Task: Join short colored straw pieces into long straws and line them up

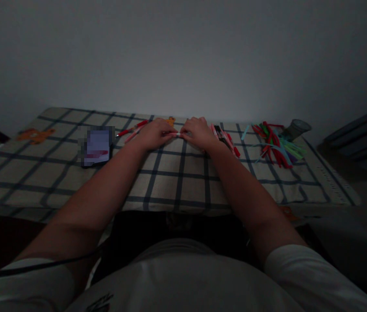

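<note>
Near the far side of the table, both my hands meet fingertip to fingertip over a slim, pale pen (178, 134). My left hand (159, 133) pinches its left end, and my right hand (198, 131) pinches the right end. Only a short whitish length shows between the fingers; the rest of it is hidden. Just left of my left hand lie a red pen (125, 131) and a pinkish pen (133, 134). Beside my right wrist is a loose group of red, pink and black pens (225, 139), partly covered by my hand.
A phone (98, 146) with a lit, blurred screen lies at left. On the right are red, green, blue and purple fuzzy strips (272, 145) and a tipped, see-through cup (297, 128). The checked tablecloth (165, 177) covers the table, which meets a wall (183, 56) behind.
</note>
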`<state>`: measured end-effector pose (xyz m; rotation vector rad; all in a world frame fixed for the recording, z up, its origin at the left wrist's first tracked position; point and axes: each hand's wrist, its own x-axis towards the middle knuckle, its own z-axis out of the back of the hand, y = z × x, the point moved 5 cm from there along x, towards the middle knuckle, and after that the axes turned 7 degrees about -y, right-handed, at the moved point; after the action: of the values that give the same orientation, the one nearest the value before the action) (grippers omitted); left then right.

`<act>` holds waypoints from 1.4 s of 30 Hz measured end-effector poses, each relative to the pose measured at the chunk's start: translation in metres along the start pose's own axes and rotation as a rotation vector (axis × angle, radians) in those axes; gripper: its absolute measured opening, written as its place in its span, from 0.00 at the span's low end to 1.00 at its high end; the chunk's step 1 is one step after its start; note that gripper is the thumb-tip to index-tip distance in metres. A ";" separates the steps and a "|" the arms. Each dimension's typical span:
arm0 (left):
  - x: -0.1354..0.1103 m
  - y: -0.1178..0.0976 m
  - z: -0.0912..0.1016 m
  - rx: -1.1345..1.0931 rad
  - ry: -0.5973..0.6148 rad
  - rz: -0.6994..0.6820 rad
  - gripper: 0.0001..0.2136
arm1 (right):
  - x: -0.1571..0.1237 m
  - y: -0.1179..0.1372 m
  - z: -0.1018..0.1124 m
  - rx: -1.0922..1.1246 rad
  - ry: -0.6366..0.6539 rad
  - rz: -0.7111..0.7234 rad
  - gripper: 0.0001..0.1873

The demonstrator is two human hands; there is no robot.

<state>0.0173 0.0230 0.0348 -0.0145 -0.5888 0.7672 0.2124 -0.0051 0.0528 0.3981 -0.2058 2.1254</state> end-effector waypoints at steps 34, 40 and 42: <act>-0.003 0.003 0.000 0.051 0.021 0.002 0.22 | 0.000 -0.006 0.004 0.032 -0.067 -0.030 0.18; -0.003 0.003 0.001 0.054 0.010 0.048 0.19 | -0.002 -0.006 0.002 0.016 -0.090 -0.031 0.18; -0.004 0.003 0.003 0.052 -0.002 0.078 0.19 | -0.003 -0.008 0.004 0.015 -0.109 -0.048 0.19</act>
<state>0.0120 0.0219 0.0348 0.0111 -0.5731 0.8581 0.2210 -0.0042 0.0551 0.5232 -0.2413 2.0609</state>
